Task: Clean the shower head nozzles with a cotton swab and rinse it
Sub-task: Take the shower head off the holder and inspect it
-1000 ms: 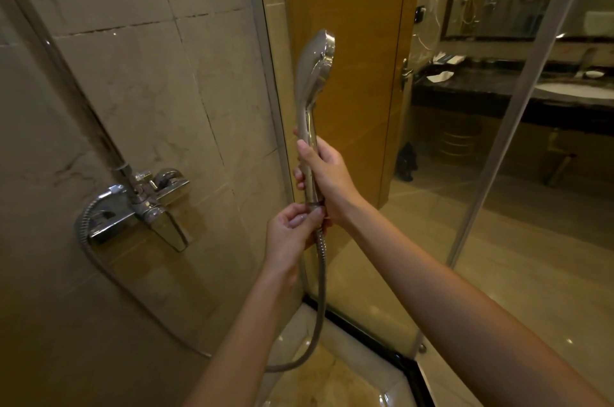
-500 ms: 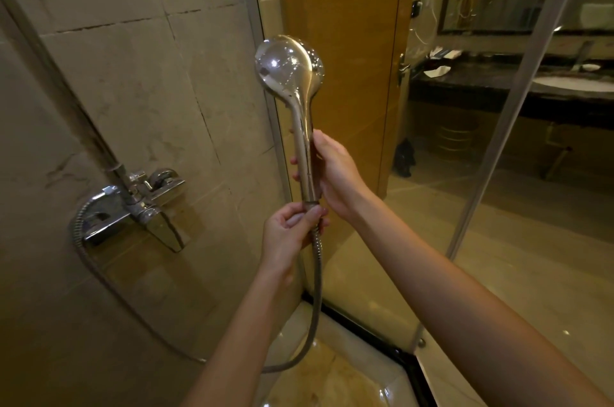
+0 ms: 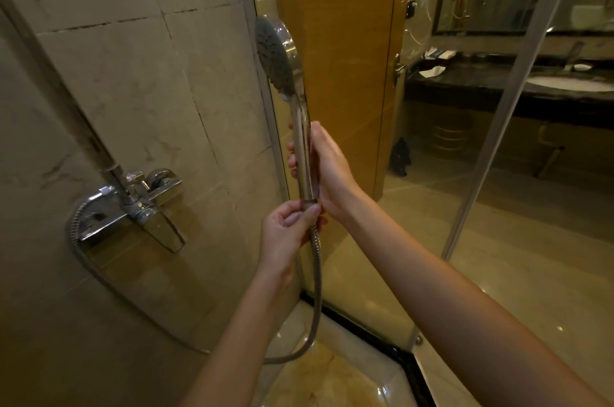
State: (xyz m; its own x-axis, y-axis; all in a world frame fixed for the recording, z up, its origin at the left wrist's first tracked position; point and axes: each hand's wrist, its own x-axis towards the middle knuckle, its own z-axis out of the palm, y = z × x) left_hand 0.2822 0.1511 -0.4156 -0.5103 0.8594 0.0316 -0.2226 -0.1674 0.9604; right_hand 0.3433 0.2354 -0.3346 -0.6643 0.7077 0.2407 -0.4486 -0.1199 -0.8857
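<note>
Chrome shower head (image 3: 277,57) near glass panel (image 3: 415,257) edge

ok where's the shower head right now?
Head view, centre: the shower head is held upright, right hand gripping its handle, left hand pinching the hose joint just below; the mixer tap sits lower left.

The chrome shower head (image 3: 278,56) is held upright, with its round head at the 12 o'clock end and its grey, dimpled nozzle face turned toward 9 o'clock. Its slim handle (image 3: 304,154) is gripped by the right hand (image 3: 329,170), and the top of the ribbed metal hose (image 3: 317,273), at the handle's 6 o'clock end, is pinched by the left hand (image 3: 285,235). Below that the hose is hung in a loop that curves away toward 8 o'clock.
</note>
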